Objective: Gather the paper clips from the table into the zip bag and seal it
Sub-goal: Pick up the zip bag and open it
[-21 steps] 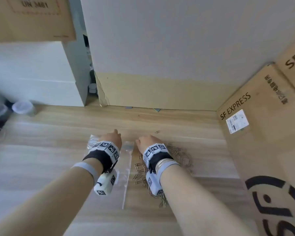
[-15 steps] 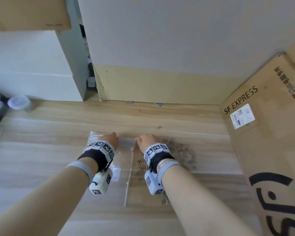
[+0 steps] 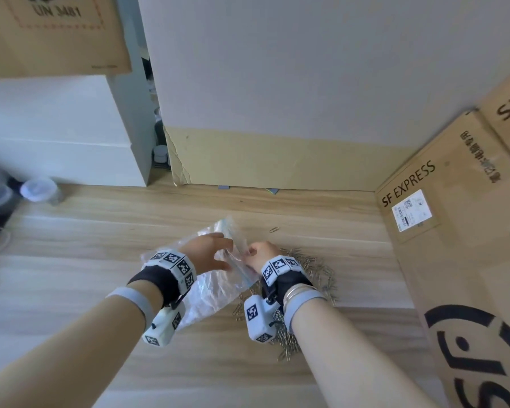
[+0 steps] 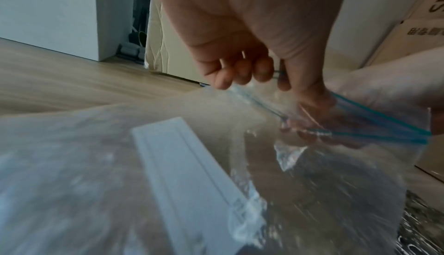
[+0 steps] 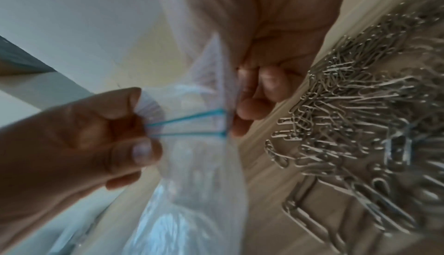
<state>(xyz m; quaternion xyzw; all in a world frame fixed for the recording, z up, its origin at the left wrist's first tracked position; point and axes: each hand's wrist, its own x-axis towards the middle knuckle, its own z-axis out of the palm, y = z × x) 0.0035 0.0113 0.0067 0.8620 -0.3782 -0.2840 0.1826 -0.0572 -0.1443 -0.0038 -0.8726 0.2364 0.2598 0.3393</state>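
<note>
Paper clips (image 3: 312, 269) heaped on wooden table (image 3: 100, 245), cardboard boxes (image 3: 454, 231) alongside.

glossy plastic zip bag (image 3: 215, 287), metal (shiny) paper clips (image 5: 355, 118)

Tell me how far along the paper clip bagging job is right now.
Early stage. Done: nothing bagged yet; the zip bag looks empty. In hand: the left hand and right hand both pinch its blue zip strip, apparently parting it. Left: the paper clips still lie piled on the table, then sealing.
</note>
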